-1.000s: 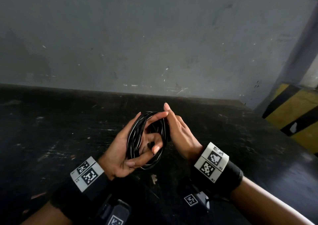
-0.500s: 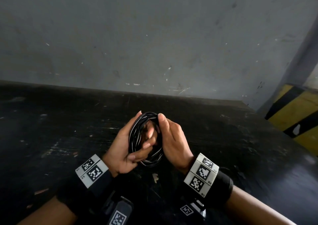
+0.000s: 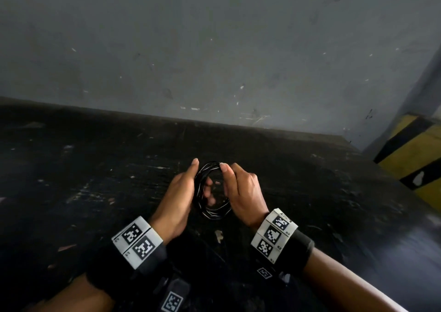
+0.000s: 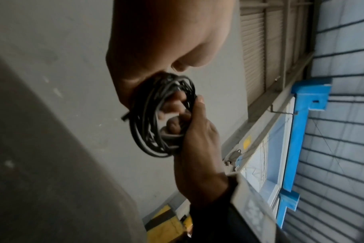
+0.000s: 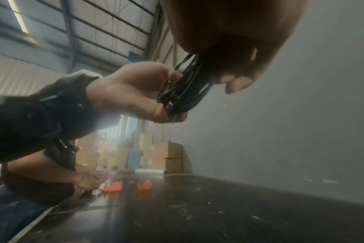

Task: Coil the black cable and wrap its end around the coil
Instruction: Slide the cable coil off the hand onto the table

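Observation:
The black cable (image 3: 207, 212) is wound into a small coil and held upright between both hands, a little above the dark table (image 3: 95, 180). My left hand (image 3: 185, 187) holds the coil's left side, thumb along the outside and fingers passing through the ring. My right hand (image 3: 238, 185) grips the right side with its fingers curled over the strands. In the left wrist view a short cable end (image 4: 125, 117) sticks out at the left of the coil (image 4: 152, 115). The right wrist view has the strands (image 5: 183, 93) bunched between the left hand (image 5: 131, 93) and the right hand (image 5: 239, 32).
A grey wall (image 3: 214, 49) stands close behind the table. A yellow and black striped post (image 3: 415, 158) is at the right. Far along the table, another person's hand (image 5: 87, 180) rests by two orange pieces (image 5: 113, 188). Cardboard boxes (image 5: 168, 156) are stacked behind them.
My right hand's fingers, straight beside the coil a second ago, have curled onto its right side. The coil now faces the camera as a more open ring.

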Available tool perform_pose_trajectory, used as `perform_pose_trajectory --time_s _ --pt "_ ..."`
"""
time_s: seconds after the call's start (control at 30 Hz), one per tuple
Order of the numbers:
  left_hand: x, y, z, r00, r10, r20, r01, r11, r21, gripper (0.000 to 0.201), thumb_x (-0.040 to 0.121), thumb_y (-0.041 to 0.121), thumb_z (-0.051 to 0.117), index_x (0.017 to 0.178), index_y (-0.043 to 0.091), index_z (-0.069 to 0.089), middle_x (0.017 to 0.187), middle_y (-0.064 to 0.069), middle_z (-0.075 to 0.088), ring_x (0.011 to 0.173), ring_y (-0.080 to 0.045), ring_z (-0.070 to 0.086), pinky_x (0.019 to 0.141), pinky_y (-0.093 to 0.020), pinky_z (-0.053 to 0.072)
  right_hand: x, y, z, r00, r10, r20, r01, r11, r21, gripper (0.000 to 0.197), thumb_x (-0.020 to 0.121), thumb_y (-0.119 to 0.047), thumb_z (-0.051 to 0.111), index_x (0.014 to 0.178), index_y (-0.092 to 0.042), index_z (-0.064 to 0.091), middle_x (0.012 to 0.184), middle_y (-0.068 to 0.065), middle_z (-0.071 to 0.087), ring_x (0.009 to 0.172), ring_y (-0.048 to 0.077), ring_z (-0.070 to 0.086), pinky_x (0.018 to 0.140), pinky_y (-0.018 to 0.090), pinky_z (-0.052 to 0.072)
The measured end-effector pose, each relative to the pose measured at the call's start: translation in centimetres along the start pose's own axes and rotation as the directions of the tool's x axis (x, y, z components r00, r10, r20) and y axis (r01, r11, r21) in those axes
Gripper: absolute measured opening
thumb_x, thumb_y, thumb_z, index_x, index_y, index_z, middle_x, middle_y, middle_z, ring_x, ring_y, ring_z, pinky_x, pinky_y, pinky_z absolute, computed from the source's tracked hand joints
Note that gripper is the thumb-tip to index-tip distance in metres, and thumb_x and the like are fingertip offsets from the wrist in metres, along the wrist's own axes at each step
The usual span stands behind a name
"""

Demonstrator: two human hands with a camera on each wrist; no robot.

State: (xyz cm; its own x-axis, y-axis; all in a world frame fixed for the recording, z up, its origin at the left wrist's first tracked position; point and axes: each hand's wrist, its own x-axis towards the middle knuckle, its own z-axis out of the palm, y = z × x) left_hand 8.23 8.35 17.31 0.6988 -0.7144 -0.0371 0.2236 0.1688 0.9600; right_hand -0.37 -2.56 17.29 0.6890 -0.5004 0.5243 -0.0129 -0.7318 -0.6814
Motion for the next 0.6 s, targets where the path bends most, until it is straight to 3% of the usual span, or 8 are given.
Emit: perform_pose_trajectory --time_s 0.1,0.2,0.27,0.33,0.4,0.5,0.57,0.6 --pt "-0.3 -1.5 0.3 0.983 -0.007 -0.181 -0.005 0.998 -0.064 0.042 0.095 0.039 0.045 0.062 0.013 0.049 0.038 0.007 0.043 0.033 -0.007 0.040 0.037 -0.020 0.032 -1.1 -0.1 1.1 0.997 0.033 0.066 -0.035 0.999 0.023 0.047 0.093 -0.051 0.038 0.069 -0.012 0.050 0.057 0.006 0.059 0.052 0.021 0.057 0.059 0.047 0.049" --pt "-0.7 -2.9 -0.5 0.953 -0.021 -0.304 -0.013 0.994 -0.110 0.036 0.095 0.032 0.048 0.063 0.015 0.051 0.044 0.007 0.051 0.036 -0.005 0.047 0.034 -0.016 0.033 -2.5 0.1 2.4 0.973 0.085 0.215 -0.104 0.992 0.078 0.032 0.092 -0.041 0.050 0.085 -0.011 0.058 0.067 -0.002 0.064 0.060 0.007 0.062 0.060 0.030 0.054" --pt "-0.7 -3.8 -1.5 0.943 -0.031 -0.332 -0.018 0.990 -0.143 0.036 0.094 0.030 0.049 0.062 0.014 0.047 0.041 0.007 0.046 0.032 -0.005 0.041 0.034 -0.015 0.029 -3.3 0.5 3.2 0.955 0.115 0.275 -0.142 0.986 0.081 0.020 0.093 -0.032 0.053 0.087 -0.013 0.059 0.069 -0.006 0.065 0.062 0.002 0.062 0.060 0.022 0.053" --pt "-0.8 -4.8 -2.8 0.943 -0.035 -0.330 -0.014 0.989 -0.146 0.041 0.094 0.029 0.049 0.058 0.014 0.040 0.036 0.008 0.033 0.029 -0.006 0.028 0.032 -0.015 0.021 -3.9 0.9 4.0 0.933 0.146 0.330 -0.177 0.982 0.065 0.023 0.095 -0.030 0.048 0.079 -0.016 0.056 0.065 -0.006 0.061 0.058 0.001 0.058 0.058 0.016 0.048" --pt "-1.1 -5.7 -4.1 0.953 -0.046 -0.300 0.021 0.996 -0.084 0.043 0.095 0.030 0.048 0.056 0.013 0.042 0.038 0.005 0.034 0.033 -0.009 0.031 0.035 -0.020 0.025 -4.3 0.9 4.7 0.908 0.158 0.389 -0.184 0.983 0.029 0.026 0.097 -0.030 0.043 0.076 -0.017 0.053 0.064 -0.006 0.060 0.057 0.002 0.056 0.059 0.015 0.046" --pt "-1.7 -6.3 -6.0 0.969 -0.050 -0.242 0.059 0.998 0.031 0.039 0.097 0.028 0.046 0.065 0.008 0.057 0.048 -0.001 0.051 0.044 -0.012 0.047 0.047 -0.024 0.041 -4.2 1.7 6.0 0.885 0.151 0.441 -0.143 0.988 -0.052 0.028 0.097 -0.031 0.040 0.080 -0.014 0.053 0.069 0.001 0.064 0.065 0.014 0.062 0.066 0.031 0.053" --pt "-2.0 -6.2 -7.5 0.967 -0.033 -0.253 0.059 0.994 0.096 0.037 0.097 0.027 0.046 0.072 0.006 0.065 0.056 -0.005 0.062 0.053 -0.015 0.058 0.056 -0.025 0.048 -4.2 2.1 6.9 0.864 0.129 0.487 -0.082 0.990 -0.117 0.028 0.094 -0.034 0.039 0.087 -0.011 0.052 0.077 0.010 0.067 0.070 0.026 0.064 0.070 0.046 0.053" --pt "-2.0 -6.1 -8.2 0.965 -0.003 -0.263 0.052 0.983 0.178 0.039 0.097 0.030 0.046 0.074 0.007 0.068 0.061 -0.006 0.068 0.058 -0.016 0.063 0.061 -0.027 0.050 -4.2 2.3 7.4 0.843 0.120 0.525 -0.044 0.987 -0.155 0.027 0.093 -0.035 0.040 0.091 -0.010 0.051 0.081 0.013 0.067 0.073 0.030 0.064 0.071 0.048 0.053"
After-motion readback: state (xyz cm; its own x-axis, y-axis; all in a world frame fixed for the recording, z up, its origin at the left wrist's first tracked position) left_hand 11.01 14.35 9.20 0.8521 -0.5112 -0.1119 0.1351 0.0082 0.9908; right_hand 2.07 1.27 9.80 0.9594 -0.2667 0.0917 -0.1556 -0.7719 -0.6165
